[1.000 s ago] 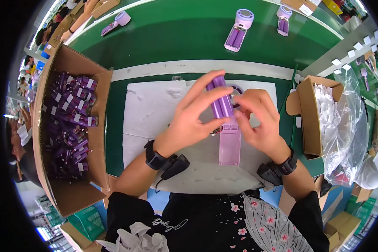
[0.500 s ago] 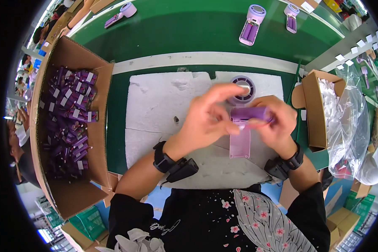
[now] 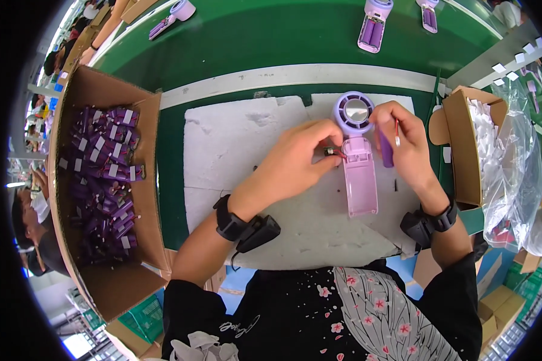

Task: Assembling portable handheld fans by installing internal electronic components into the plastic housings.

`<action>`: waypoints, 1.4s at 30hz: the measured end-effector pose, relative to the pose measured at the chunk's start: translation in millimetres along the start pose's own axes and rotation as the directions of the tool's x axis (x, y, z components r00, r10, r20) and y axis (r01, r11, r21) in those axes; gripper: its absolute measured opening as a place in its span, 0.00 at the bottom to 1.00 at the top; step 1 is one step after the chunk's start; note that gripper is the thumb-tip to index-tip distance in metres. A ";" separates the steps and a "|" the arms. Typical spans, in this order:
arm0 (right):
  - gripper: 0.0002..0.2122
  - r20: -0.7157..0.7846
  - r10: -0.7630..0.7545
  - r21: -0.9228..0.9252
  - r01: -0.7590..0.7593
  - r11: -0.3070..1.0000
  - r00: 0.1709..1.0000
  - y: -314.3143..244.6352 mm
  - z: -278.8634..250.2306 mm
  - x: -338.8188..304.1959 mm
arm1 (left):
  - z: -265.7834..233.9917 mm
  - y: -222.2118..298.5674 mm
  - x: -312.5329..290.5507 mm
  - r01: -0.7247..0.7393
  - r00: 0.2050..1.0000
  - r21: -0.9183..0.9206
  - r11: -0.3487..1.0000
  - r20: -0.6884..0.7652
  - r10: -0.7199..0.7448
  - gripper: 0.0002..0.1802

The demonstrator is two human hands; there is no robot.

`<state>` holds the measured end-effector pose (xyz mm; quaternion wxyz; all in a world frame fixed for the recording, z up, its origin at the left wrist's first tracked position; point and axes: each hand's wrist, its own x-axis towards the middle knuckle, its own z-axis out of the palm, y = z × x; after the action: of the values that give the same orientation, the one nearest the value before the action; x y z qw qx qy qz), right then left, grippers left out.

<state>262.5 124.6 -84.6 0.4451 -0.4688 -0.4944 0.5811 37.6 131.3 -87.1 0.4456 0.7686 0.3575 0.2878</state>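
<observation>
A lilac handheld fan [image 3: 360, 186] lies on the white foam sheet, its round head away from me and its hollow handle toward me. Between the thumb and forefinger of my left hand [image 3: 292, 159] is a small circuit board [image 3: 329, 151]. Red wires lead from it to the top of the handle. My right hand [image 3: 408, 144] grips a purple battery pack [image 3: 386, 150] just right of the fan. From the pack, a red wire with a small white plug [image 3: 397, 139] stands up by the fingers.
On the left stands a carton [image 3: 150, 198] of purple battery packs with white labels. A smaller carton [image 3: 468, 174] of white pieces and a clear plastic bag [image 3: 506, 192] are on the right. Several opened fans [image 3: 372, 33] lie on the green belt [image 3: 271, 42] beyond the white rail.
My hands have drawn apart: the right carried the battery pack to the right of the fan, while the left moved to the top of the handle. The fan now shows more fully.
</observation>
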 end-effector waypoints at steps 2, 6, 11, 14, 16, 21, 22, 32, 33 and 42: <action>0.13 0.029 -0.160 -0.401 0.158 0.902 0.987 -3.4 4.1 -3.4 | -0.4 -11.1 0.1 0.034 0.999 -0.060 0.998 -0.012 -0.035 0.12; 0.21 0.090 -0.286 -0.613 0.280 0.739 0.954 -2.0 19.3 -7.1 | -11.4 -17.8 -7.6 -0.004 1.000 -0.076 0.997 0.019 0.005 0.12; 0.23 -0.036 -0.335 -0.671 0.226 0.706 0.941 7.3 31.2 -6.5 | -10.4 -20.5 -13.3 -0.037 0.998 -0.178 0.983 -0.064 0.026 0.12; 0.21 0.039 -0.413 -0.715 0.314 0.624 0.910 9.6 33.4 -9.2 | -9.7 -21.5 -16.0 0.036 0.995 -0.295 0.955 -0.073 -0.061 0.12; 0.20 0.080 -0.446 -0.734 0.356 0.579 0.891 12.2 34.4 -10.2 | -13.5 -22.2 -18.8 0.107 0.993 -0.293 0.950 -0.018 -0.118 0.12; 0.14 0.275 -0.465 -0.683 0.512 0.521 0.841 22.4 44.7 -11.1 | -15.8 -28.5 -22.0 0.057 0.997 -0.199 0.978 0.054 -0.047 0.12; 0.13 0.243 -0.470 -0.705 0.487 0.516 0.848 23.5 48.6 -11.0 | -16.1 -29.4 -22.9 0.059 0.998 -0.203 0.977 0.048 -0.050 0.12; 0.09 0.185 -0.394 -0.740 0.392 0.547 0.900 24.8 57.7 -15.9 | -16.6 -34.9 -25.7 0.070 0.996 -0.235 0.970 0.071 -0.055 0.12; 0.09 0.181 -0.395 -0.746 0.387 0.542 0.901 25.0 58.4 -15.4 | -15.9 -36.3 -25.9 0.081 0.996 -0.259 0.962 0.063 -0.067 0.13; 0.07 0.178 -0.365 -0.763 0.363 0.536 0.914 27.4 65.0 -19.0 | -17.7 -40.4 -28.8 0.089 0.993 -0.188 0.978 0.087 -0.074 0.14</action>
<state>200.1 92.6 -105.1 0.3076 -0.5025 -0.7826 0.2012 -4.4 130.6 -118.9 0.5427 0.7177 0.3415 0.2716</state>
